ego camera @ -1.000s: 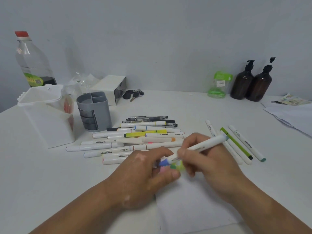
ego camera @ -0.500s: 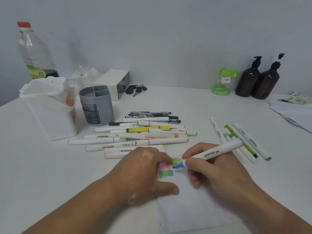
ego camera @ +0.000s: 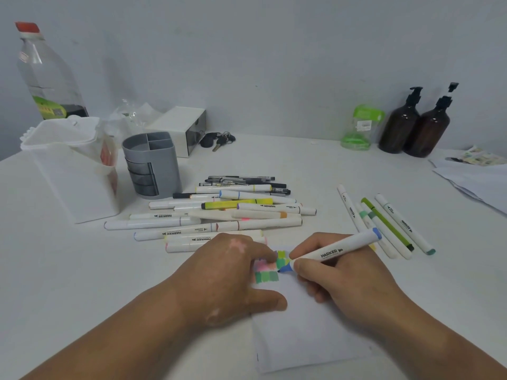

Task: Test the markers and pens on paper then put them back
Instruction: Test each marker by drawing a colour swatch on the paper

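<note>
Mid-frame, the right hand [ego camera: 343, 275] pinches the marker [ego camera: 337, 249] near its tip (it looks light and stiff); the left hand [ego camera: 233, 272] presses flat on floppy paper [ego camera: 307, 330].

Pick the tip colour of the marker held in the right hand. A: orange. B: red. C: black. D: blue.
D: the marker gripped by the right hand shows a blue tip down at the paper, and a blue band at its far end.
</note>
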Demonstrator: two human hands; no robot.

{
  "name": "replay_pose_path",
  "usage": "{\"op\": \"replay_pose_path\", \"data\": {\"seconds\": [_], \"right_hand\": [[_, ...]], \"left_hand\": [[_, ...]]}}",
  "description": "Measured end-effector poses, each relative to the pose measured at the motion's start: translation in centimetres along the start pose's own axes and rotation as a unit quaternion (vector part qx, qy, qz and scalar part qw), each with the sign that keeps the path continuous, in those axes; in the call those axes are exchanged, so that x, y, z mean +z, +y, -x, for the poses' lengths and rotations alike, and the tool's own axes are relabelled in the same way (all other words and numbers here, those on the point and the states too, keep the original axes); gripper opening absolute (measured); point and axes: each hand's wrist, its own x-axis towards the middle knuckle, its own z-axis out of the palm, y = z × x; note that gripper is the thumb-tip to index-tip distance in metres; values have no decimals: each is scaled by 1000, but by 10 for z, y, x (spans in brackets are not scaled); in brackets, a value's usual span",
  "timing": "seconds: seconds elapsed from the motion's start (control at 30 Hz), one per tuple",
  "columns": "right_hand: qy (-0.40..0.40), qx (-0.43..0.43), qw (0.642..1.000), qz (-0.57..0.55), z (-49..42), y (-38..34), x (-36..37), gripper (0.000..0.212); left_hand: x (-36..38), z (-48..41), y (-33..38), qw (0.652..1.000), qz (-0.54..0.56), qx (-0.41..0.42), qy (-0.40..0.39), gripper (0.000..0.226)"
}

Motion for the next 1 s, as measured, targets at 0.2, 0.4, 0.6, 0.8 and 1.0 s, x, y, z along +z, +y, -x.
{"op": "replay_pose_path", "data": {"seconds": [0.2,0.4,0.6,0.8,1.0], "right_hand": [[-1,-5,1000,1,0,-2,0,12],[-7,-4,1000,3,1,-3,-1,14],[-9,1,1000,3,2,-3,-1,14],[-4,2,1000,7,0,-4,-1,15],[4,1,1000,11,1,-5,-2,19]], "left_hand": [[-1,0,1,1000,3,-5,-3,72],[-1,0,1,1000,4,-7,-5,72],[-2,0,3,1000,10,-8,-5,71],[-2,0,3,1000,1,-5,-9,71],[-2,0,2,1000,-5,-6,-8,72]]}}
